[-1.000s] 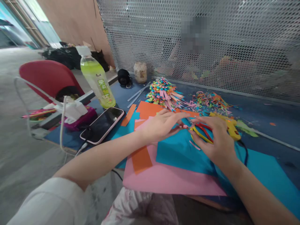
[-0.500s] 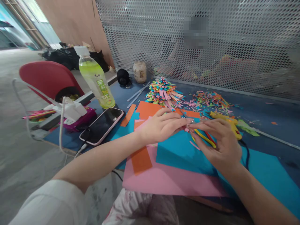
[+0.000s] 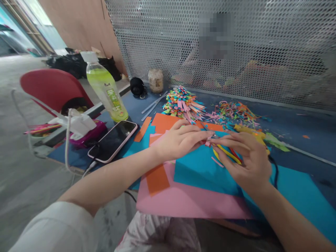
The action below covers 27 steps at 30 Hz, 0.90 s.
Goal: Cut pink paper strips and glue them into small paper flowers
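My left hand (image 3: 180,140) reaches in over the coloured paper, its fingertips closed on a small pink paper strip (image 3: 208,142). Coming from the right, my right hand (image 3: 248,159) pinches at the same strip, so the fingertips of both hands meet there. Fingers cover most of the strip. Scissors with yellow and red handles (image 3: 233,154) lie partly under my right hand. Below the hands are a blue paper sheet (image 3: 199,175) and a larger pink sheet (image 3: 183,201). A thin pink scrap (image 3: 217,162) rests on the blue sheet.
Behind my hands stand a fringed multicoloured paper cone (image 3: 183,103) and a heap of paper shreds (image 3: 236,111). A yellow glue gun (image 3: 249,131) lies beside my right hand. To the left are a phone (image 3: 114,141), a drink bottle (image 3: 107,91) and a tissue box (image 3: 90,134).
Both hands stay together at the pink strip, with only slight finger movement. The whole view has shifted a little.
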Tool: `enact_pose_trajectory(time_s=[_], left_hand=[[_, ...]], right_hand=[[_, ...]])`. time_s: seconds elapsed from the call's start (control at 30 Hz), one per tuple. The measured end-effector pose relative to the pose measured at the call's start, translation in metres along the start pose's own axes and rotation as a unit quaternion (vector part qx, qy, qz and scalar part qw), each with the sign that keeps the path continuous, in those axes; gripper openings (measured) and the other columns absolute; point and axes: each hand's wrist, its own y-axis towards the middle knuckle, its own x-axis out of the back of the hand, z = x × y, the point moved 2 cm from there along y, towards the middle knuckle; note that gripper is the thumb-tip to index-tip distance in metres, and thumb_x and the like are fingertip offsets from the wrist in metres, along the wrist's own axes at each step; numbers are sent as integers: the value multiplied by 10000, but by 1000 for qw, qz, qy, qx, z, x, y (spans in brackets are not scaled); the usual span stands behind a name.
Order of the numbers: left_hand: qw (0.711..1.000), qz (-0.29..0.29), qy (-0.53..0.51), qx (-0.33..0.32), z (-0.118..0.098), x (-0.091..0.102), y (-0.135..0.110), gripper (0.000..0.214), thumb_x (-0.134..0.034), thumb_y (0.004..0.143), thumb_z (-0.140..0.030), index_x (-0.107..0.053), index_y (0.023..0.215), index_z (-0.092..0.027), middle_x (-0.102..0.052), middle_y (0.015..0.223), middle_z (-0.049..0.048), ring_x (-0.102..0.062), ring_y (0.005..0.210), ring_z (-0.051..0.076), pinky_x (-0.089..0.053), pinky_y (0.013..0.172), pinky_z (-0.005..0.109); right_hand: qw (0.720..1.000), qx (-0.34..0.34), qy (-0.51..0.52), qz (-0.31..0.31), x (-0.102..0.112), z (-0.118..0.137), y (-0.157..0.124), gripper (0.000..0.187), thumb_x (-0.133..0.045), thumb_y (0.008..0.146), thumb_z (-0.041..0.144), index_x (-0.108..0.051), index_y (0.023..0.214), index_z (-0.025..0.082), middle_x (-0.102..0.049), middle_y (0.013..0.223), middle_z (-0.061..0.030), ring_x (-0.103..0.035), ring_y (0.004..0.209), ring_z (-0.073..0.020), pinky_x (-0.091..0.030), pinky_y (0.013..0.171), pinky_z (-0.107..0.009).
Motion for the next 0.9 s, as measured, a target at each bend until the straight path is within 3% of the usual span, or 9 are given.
enact_pose_trajectory(time_s=[0.23,0.43,0.67,0.77,0.9], left_hand=[[1000,-10,5,-4,-1,-1,0,237,-579,839,-238,-552,1067,-181,-706,945,7,-634,872,89,-411,821,259],[1000,-13,10,-4,-2,-2,0,253,-571,844,-247,-541,1088,-190,-707,936,7,-636,863,97,-404,821,267],[1000,13,-18,19,0,-3,-1,207,-556,852,-241,-563,1051,-187,-702,961,16,-632,865,93,-401,822,267],[999,19,-22,29,1,-3,-2,228,-544,860,-239,-556,1082,-193,-699,953,12,-631,870,93,-393,823,273],[999,33,-19,36,1,-4,-2,239,-528,871,-259,-553,1102,-201,-699,940,10,-631,857,99,-386,817,274]], right_hand=[[1000,7,19,-8,-1,-3,-4,231,-621,787,203,-594,1005,273,-720,827,-6,-641,895,-238,-447,890,-490],[995,5,91,-36,-3,-9,-8,548,-638,752,143,-429,1230,311,-700,952,-8,-646,921,-235,-453,902,-492],[985,-26,142,-90,-3,-16,-3,482,-689,696,162,-510,1121,304,-633,773,26,-637,714,-184,-526,771,-399],[982,-43,157,-96,-4,-16,-5,471,-638,759,179,-473,1170,339,-623,784,26,-639,709,-184,-544,721,-389],[986,-62,124,-91,-4,-16,-9,470,-627,793,203,-467,1207,357,-657,845,16,-656,792,-202,-543,775,-419]])
